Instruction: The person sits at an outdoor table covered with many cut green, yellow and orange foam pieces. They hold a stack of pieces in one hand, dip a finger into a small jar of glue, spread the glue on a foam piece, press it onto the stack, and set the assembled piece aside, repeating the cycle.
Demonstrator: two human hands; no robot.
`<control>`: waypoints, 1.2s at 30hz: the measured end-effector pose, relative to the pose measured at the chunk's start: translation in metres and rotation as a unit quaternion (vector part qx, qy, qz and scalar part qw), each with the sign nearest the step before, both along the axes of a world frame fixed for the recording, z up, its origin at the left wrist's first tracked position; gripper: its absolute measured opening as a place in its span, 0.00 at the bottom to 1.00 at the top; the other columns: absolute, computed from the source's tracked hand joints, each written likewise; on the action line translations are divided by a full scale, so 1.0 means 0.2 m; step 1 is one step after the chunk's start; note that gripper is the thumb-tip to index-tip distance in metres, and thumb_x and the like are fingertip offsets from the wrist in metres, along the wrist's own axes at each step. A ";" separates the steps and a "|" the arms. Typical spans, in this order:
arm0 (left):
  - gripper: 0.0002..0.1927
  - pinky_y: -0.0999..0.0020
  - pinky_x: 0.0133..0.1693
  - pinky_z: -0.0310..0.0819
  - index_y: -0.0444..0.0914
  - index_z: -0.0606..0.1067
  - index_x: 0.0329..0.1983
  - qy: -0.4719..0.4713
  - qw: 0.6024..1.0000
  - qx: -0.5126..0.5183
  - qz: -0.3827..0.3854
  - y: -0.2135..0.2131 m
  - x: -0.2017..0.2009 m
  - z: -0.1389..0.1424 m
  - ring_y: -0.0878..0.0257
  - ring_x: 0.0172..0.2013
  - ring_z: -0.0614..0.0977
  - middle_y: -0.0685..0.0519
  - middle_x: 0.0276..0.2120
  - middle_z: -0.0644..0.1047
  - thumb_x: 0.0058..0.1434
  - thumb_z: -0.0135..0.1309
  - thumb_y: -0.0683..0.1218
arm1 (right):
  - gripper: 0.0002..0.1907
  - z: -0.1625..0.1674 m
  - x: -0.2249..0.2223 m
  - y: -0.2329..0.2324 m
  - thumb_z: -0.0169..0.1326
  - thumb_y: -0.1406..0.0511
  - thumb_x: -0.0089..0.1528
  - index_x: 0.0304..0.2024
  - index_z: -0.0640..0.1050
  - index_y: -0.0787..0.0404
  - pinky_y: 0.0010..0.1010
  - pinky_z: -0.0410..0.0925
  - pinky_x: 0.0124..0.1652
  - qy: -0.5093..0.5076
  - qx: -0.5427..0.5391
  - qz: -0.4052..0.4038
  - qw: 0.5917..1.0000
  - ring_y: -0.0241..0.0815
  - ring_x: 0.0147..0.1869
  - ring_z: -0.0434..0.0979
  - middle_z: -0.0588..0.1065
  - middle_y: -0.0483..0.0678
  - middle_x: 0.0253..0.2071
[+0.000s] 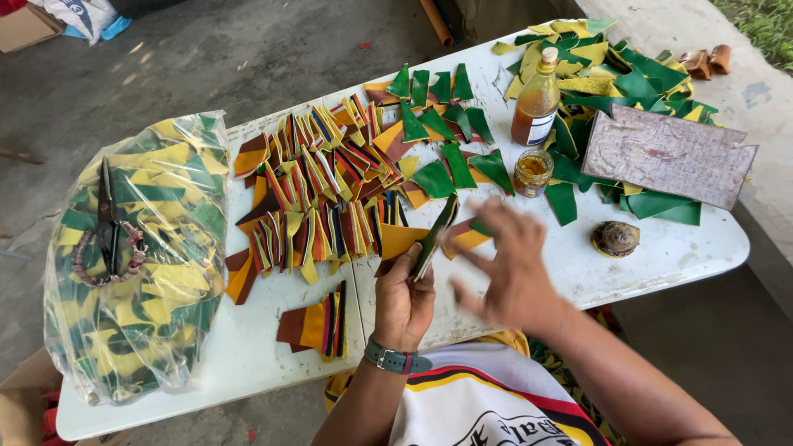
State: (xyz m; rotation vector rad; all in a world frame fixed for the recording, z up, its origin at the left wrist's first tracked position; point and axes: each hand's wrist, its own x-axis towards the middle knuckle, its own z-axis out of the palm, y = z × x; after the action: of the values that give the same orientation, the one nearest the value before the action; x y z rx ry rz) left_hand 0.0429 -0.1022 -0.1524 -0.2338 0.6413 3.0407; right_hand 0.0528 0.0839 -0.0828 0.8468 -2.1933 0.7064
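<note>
The left hand point(402, 301) is raised just above the near edge of the white table point(644, 248), its fingers curled around the lower end of a narrow green leather strip point(435, 235); the thumb lies along the strip's left face and the strip rises from the grip tilted up and to the right, its upper end over the orange and yellow pieces on the table. A grey-green wristband point(396, 360) sits on that wrist. The right hand point(512, 272) is just to the right of the strip, blurred, with fingers spread and loose, holding nothing that can be made out; whether its fingertips touch the strip cannot be told. Beyond the hands lies a spread of striped layered leather pieces point(318, 186), loose green pieces point(446, 140), a glass bottle of amber liquid point(537, 103) and a small open jar point(533, 172). At the far left a clear bag of cut pieces point(140, 264) carries scissors point(107, 215) on top.
</note>
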 end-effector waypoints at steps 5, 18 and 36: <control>0.06 0.81 0.32 0.68 0.31 0.77 0.48 0.131 0.973 -0.165 0.095 0.02 0.03 0.01 0.72 0.34 0.77 0.54 0.39 0.80 0.69 0.58 0.33 | 0.42 -0.02 -0.31 0.18 0.60 0.57 0.60 0.75 0.60 0.56 0.39 0.61 0.63 -0.277 -0.378 0.128 0.874 0.50 0.68 0.68 0.60 0.55 0.74; 0.15 0.72 0.46 0.77 0.29 0.77 0.50 0.097 0.911 -0.398 0.048 0.02 0.23 0.04 0.65 0.43 0.81 0.51 0.44 0.82 0.62 0.61 0.39 | 0.59 -0.15 -0.13 -0.01 0.60 0.80 0.49 0.77 0.49 0.50 0.30 0.74 0.45 -0.522 -0.434 0.171 0.714 0.40 0.45 0.76 0.66 0.54 0.57; 0.32 0.44 0.62 0.56 0.36 0.74 0.55 0.278 0.484 -0.830 0.028 -0.06 0.25 0.37 0.46 0.54 0.75 0.42 0.52 0.74 0.48 0.70 0.49 | 0.64 0.01 0.00 0.07 0.66 0.75 0.47 0.77 0.44 0.49 0.29 0.78 0.41 -0.494 -0.176 0.110 0.844 0.39 0.43 0.82 0.71 0.50 0.60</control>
State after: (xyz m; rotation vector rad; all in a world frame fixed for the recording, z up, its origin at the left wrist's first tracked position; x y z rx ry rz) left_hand 0.0932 -0.1150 -0.0789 0.7562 3.1470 1.1146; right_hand 0.0534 0.0983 -0.0804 0.5867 -2.6721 1.9340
